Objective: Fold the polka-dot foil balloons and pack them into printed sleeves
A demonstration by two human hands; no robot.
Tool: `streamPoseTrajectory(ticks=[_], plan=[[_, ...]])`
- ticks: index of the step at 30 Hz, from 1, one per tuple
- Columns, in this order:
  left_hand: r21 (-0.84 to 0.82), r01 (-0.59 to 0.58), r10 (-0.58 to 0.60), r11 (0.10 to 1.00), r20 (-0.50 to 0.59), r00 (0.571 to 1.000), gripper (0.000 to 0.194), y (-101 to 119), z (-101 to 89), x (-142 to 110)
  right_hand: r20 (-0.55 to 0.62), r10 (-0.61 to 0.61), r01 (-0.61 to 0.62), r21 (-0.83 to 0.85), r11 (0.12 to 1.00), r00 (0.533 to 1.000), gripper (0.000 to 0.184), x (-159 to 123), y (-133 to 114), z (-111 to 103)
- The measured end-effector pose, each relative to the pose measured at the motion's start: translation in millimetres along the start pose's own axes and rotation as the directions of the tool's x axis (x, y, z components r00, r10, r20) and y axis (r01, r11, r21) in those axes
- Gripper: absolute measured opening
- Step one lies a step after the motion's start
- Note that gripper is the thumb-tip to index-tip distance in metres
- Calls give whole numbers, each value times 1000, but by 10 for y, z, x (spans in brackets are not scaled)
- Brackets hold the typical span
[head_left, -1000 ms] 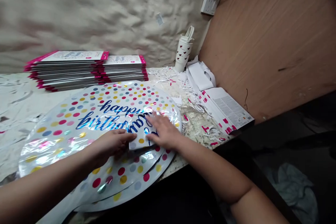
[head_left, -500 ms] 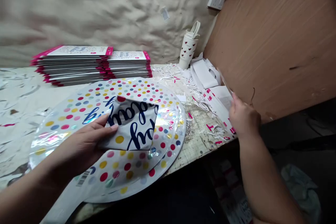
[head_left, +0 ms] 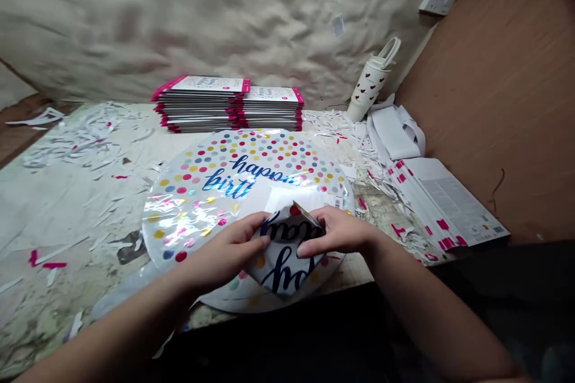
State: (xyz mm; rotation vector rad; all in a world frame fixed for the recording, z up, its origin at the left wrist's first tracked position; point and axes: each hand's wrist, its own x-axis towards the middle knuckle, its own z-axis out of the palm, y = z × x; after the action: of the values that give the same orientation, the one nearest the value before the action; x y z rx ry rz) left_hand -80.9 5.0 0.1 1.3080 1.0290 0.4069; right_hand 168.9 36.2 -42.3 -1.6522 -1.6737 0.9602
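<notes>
A folded foil balloon (head_left: 290, 260) with dark blue lettering and coloured dots is held between my two hands, above the front of the table. My left hand (head_left: 245, 239) grips its left edge, thumb on the front face. My right hand (head_left: 336, 230) pinches its right edge, thumb in front and fingers behind. Just beyond lies a white packaging sleeve (head_left: 296, 196) with a barcode, partly hidden by the foil and my right hand. Beneath everything, flat round balloons (head_left: 193, 176) printed with dots and "happy birthday" lettering are spread on the table.
Two stacks of pink-edged packets (head_left: 202, 108) stand at the back. To the right are a white tumbler with hearts (head_left: 368, 88), a loop of white paper (head_left: 395, 131) and more flat sleeves (head_left: 453, 200) against a brown board (head_left: 503, 102). Paper scraps (head_left: 90, 131) litter the table.
My right hand has come from the sleeves on the right to the folded balloon. A white sleeve now lies behind the foil. The view has swung left.
</notes>
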Motion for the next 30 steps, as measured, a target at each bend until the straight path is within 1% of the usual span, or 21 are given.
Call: streamPoseTrajectory(ticks=[1, 2, 3, 4, 5, 6, 7, 9, 11, 13, 15, 17, 19, 20, 21, 22, 23, 24, 26, 28, 30], plan=[[162, -74, 98, 984, -144, 985, 41, -3, 22, 51, 10, 31, -31, 50, 998, 999, 32, 67, 40, -73], [340, -132, 235, 931, -283, 930, 40, -10, 56, 91, 20, 59, -61, 94, 994, 998, 32, 135, 79, -136], [511, -164, 393, 844, -378, 838, 39, -20, 108, 123, 30, 91, -95, 139, 986, 995, 31, 202, 116, -190], [649, -174, 529, 740, -403, 747, 38, -35, 183, 151, 41, 123, -128, 182, 975, 992, 30, 263, 149, -238], [745, -184, 618, 641, -359, 699, 35, -52, 281, 180, 53, 153, -161, 227, 960, 987, 29, 316, 177, -280], [801, -211, 653, 560, -269, 708, 32, -74, 398, 216, 69, 180, -193, 274, 942, 981, 30, 360, 198, -315], [829, -246, 638, 502, -163, 752, 31, -98, 525, 260, 87, 199, -217, 318, 923, 976, 30, 393, 209, -344], [858, -251, 506, 449, -12, 863, 36, -157, 761, 367, 122, 202, -234, 386, 892, 972, 31, 430, 205, -383], [889, -149, 345, 433, -10, 939, 53, -222, 877, 461, 138, 189, -232, 461, 857, 972, 32, 436, 178, -410], [897, -106, 236, 428, 3, 972, 73, -274, 793, 479, 121, 198, -232, 527, 817, 973, 31, 423, 148, -444], [857, -234, 174, 460, 171, 970, 70, -289, 515, 393, 105, 208, -230, 575, 785, 972, 30, 410, 125, -486], [727, -423, 133, 541, 422, 897, 48, -251, 149, 242, 153, 181, -236, 609, 757, 972, 31, 419, 105, -503], [582, -463, 61, 669, 577, 814, 29, -182, -157, 114, 259, 106, -253, 639, 726, 960, 32, 473, 78, -449], [532, -429, 42, 730, 592, 805, 27, -148, -250, 82, 299, 77, -257, 630, 732, 951, 33, 519, 61, -390], [513, -380, 42, 769, 552, 833, 28, -123, -294, 78, 315, 65, -253, 606, 754, 947, 32, 575, 43, -311], [539, -330, 66, 775, 451, 890, 30, -111, -292, 101, 311, 68, -244, 571, 784, 948, 31, 637, 25, -221], [609, -282, 116, 741, 297, 948, 33, -114, -251, 147, 292, 81, -233, 532, 814, 953, 29, 699, 9, -126], [712, -220, 190, 667, 122, 974, 36, -132, -183, 207, 271, 98, -227, 498, 837, 957, 27, 757, -4, -37], [895, -49, 351, 444, -123, 928, 41, -202, -22, 340, 263, 114, -230, 468, 853, 958, 25, 841, -18, 100], [960, 63, 423, 273, -178, 888, 49, -284, 97, 442, 295, 110, -243, 466, 850, 949, 25, 874, -18, 163], [970, 71, 422, 230, -165, 892, 54, -343, 139, 490, 322, 104, -253, 463, 850, 941, 26, 864, -11, 168]])
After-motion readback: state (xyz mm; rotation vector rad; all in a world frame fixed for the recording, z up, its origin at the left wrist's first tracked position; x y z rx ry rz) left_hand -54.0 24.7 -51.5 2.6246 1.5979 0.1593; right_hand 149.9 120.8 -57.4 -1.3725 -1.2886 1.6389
